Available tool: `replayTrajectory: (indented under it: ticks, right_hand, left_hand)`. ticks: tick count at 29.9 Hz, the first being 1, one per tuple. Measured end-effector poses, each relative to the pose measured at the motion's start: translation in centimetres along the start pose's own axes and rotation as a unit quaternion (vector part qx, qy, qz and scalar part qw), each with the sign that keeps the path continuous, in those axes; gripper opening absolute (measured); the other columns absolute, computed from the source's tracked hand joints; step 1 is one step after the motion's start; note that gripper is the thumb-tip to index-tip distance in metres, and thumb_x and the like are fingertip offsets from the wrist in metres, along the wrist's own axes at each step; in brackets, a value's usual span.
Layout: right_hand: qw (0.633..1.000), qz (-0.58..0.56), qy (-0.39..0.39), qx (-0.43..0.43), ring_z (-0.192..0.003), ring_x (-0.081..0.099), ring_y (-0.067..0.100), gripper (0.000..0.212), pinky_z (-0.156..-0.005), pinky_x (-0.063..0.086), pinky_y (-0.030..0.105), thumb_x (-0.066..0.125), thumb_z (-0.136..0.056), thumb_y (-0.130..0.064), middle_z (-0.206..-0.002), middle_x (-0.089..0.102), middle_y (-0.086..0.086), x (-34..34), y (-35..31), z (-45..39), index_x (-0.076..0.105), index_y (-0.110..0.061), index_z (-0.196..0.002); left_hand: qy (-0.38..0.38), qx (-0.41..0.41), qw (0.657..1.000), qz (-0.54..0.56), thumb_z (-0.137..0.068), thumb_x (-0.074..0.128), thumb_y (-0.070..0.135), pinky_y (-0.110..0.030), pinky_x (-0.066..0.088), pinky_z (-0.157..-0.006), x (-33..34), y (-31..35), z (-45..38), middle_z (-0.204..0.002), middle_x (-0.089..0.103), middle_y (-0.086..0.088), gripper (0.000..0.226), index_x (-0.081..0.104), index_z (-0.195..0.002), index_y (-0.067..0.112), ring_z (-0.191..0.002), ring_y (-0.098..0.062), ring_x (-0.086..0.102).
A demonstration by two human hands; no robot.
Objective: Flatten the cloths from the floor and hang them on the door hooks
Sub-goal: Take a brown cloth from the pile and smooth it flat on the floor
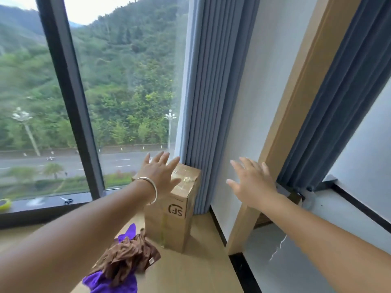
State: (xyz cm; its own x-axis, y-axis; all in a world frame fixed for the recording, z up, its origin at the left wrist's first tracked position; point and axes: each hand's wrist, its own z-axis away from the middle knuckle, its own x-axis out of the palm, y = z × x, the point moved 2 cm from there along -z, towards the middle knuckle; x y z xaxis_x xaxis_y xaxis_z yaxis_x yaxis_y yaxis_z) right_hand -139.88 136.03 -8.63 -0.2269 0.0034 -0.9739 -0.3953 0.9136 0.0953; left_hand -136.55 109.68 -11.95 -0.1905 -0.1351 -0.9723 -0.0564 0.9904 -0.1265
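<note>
Both bare hands reached forward with fingers spread, holding nothing, above cloths heaped on the floor.

The left hand [160, 174], a silver bangle [150, 190] on its wrist, stretched out flat at frame centre in front of the tall brown cardboard box [171, 210]; the right hand [252, 181] was splayed the same way at centre right, toward the pale wooden door frame [289, 115]. The box's printed logo read "SF", seen upside down. A crumpled brown cloth [129, 255] lay over a purple cloth [112, 283] on the light wooden floor [190, 271], lower centre, just beside the box.
</note>
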Motion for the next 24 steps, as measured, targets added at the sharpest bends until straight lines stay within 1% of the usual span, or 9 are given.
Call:
replayTrajectory:
  ticks: [2,6,9,12,17,21,24]
  right_hand:
    - [0.999,-0.008,0.0,-0.031,-0.147,0.01,0.02,0.063,-0.117,0.008,0.052,0.036,-0.097,-0.053,-0.159,0.017,0.002,2.2,-2.9,-4.3,0.017,-0.027,-0.152]
    - [0.995,-0.014,-0.018,-0.1,-0.146,0.012,0.018,0.062,-0.118,0.007,0.051,0.039,-0.096,-0.052,-0.158,0.022,0.0,6.9,-8.8,-11.7,0.021,-0.027,-0.15]
    - [0.987,-0.025,-0.036,-0.155,-0.144,0.019,0.017,0.059,-0.118,0.007,0.051,0.044,-0.095,-0.049,-0.154,0.029,-0.003,10.9,-13.8,-16.3,0.027,-0.029,-0.147]
    - [0.975,-0.028,-0.064,-0.21,-0.142,0.021,0.019,0.058,-0.119,0.009,0.052,0.043,-0.094,-0.049,-0.153,0.03,-0.002,15.3,-18.9,-19.2,0.028,-0.028,-0.146]
    - [0.947,-0.023,-0.134,-0.292,-0.143,0.021,0.021,0.063,-0.119,0.009,0.048,0.043,-0.095,-0.051,-0.153,0.03,0.0,23.3,-26.4,-21.0,0.028,-0.021,-0.148]
    - [0.919,-0.026,-0.163,-0.357,-0.141,0.025,0.019,0.058,-0.116,0.014,0.046,0.049,-0.093,-0.047,-0.147,0.038,0.001,29.8,-30.9,-21.1,0.038,-0.015,-0.141]
    - [0.894,-0.029,-0.195,-0.403,-0.139,0.029,0.02,0.057,-0.114,0.017,0.046,0.054,-0.091,-0.045,-0.144,0.042,0.002,35.6,-33.5,-21.1,0.042,-0.014,-0.138]
  left_hand:
    - [-0.018,-0.042,0.999,0.002,-0.091,0.03,0.065,-0.051,0.006,-0.118,2.5,-4.1,-1.6,-0.16,0.009,-0.005,0.072,0.003,-0.152,0.034,-0.148,-0.021,0.003]
    - [-0.02,-0.097,0.995,-0.002,-0.091,0.031,0.065,-0.051,0.012,-0.117,7.3,-11.2,-3.9,-0.159,0.014,-0.005,0.072,0.007,-0.151,0.034,-0.147,-0.022,0.01]
    - [-0.036,-0.147,0.988,0.012,-0.092,0.034,0.063,-0.05,0.011,-0.116,11.3,-16.3,-4.5,-0.157,0.018,-0.006,0.07,0.009,-0.15,0.033,-0.146,-0.024,0.012]
    - [-0.072,-0.197,0.977,0.031,-0.092,0.035,0.062,-0.051,0.011,-0.116,16.6,-20.5,-3.1,-0.158,0.017,-0.007,0.071,0.011,-0.151,0.031,-0.146,-0.023,0.011]
    - [-0.17,-0.261,0.949,0.043,-0.092,0.037,0.06,-0.05,0.014,-0.114,25.5,-23.8,3.3,-0.157,0.02,-0.009,0.069,0.016,-0.15,0.029,-0.145,-0.023,0.014]
    - [-0.255,-0.319,0.911,0.05,-0.091,0.036,0.061,-0.049,0.019,-0.113,32.0,-24.2,8.6,-0.155,0.024,-0.008,0.068,0.019,-0.149,0.029,-0.141,-0.025,0.024]
    - [-0.305,-0.359,0.88,0.068,-0.092,0.036,0.059,-0.05,0.015,-0.115,37.2,-23.6,11.7,-0.156,0.021,-0.008,0.068,0.017,-0.15,0.029,-0.142,-0.025,0.021]
